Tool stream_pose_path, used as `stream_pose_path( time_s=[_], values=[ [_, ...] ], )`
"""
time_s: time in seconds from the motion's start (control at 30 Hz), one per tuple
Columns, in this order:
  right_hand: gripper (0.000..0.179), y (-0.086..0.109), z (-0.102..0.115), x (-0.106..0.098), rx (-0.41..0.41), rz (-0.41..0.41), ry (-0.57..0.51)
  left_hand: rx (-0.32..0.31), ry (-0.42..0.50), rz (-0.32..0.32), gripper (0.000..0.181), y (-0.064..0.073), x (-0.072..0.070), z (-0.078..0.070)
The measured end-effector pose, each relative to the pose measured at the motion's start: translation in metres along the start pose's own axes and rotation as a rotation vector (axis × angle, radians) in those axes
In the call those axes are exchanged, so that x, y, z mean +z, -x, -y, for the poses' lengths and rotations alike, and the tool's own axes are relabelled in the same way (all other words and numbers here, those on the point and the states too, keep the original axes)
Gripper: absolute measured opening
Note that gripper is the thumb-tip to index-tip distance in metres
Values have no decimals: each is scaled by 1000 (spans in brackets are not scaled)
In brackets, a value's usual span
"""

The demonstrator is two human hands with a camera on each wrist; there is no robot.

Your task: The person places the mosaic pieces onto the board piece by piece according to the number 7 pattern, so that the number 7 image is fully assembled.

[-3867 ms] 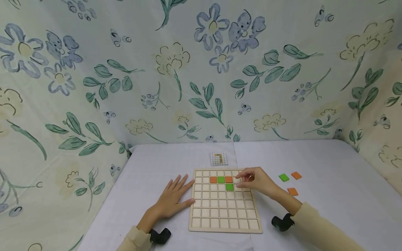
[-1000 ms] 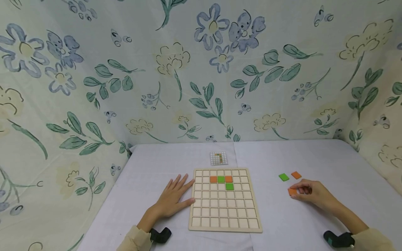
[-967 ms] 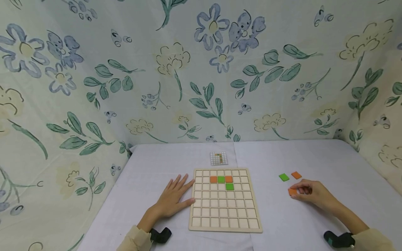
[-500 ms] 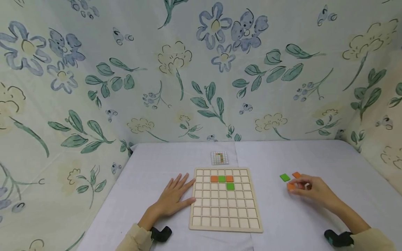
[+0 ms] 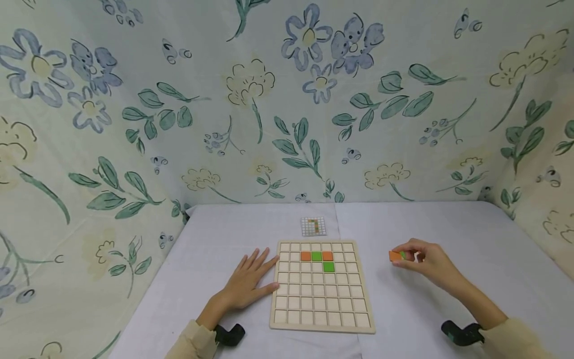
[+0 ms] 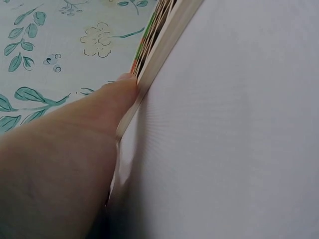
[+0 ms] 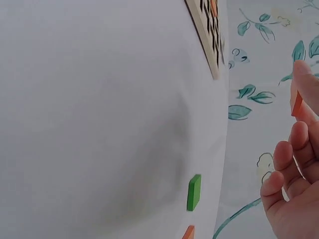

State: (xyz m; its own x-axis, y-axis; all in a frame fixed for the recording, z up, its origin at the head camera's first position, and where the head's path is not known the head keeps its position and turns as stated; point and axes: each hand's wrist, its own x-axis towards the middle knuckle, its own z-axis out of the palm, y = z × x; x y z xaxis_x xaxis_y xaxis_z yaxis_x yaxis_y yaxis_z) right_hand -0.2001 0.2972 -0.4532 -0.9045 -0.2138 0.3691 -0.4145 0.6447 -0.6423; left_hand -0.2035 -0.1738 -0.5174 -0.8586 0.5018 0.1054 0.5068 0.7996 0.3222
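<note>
My right hand (image 5: pixel 423 259) pinches an orange square tile (image 5: pixel 395 256) between thumb and fingertips, off the table and right of the wooden grid board (image 5: pixel 318 324). In the right wrist view the held orange tile (image 7: pixel 296 103) shows edge-on by the thumb. My left hand (image 5: pixel 242 286) lies with fingers spread, the index and thumb tips touching the board's left edge. On the board, orange, green and orange tiles form a row, with a green tile (image 5: pixel 329 267) below the right one.
A small patterned grid card (image 5: pixel 313 226) lies behind the board. A loose green tile (image 7: pixel 194 192) and an orange one (image 7: pixel 188 232) rest on the white-covered table; in the head view the right hand mostly hides them. Floral cloth (image 5: pixel 251 149) hangs behind.
The right hand moved from the board to the loose tiles on the right, took an orange tile, lifted it and carried it left. The left hand stayed at the board's edge.
</note>
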Motion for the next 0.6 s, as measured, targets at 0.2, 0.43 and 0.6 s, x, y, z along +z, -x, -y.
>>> stream_pose_path(
  time_s=[0.2,0.43,0.6],
  values=[
    [21,-8,16,16,9,22,-16,-2,5,5,75,0,-1,0],
    [22,-15,33,37,23,73,-58,-6,5,9,74,0,0,1],
    [23,-19,41,52,59,104,-95,-1,13,-2,74,0,1,2]
  ],
)
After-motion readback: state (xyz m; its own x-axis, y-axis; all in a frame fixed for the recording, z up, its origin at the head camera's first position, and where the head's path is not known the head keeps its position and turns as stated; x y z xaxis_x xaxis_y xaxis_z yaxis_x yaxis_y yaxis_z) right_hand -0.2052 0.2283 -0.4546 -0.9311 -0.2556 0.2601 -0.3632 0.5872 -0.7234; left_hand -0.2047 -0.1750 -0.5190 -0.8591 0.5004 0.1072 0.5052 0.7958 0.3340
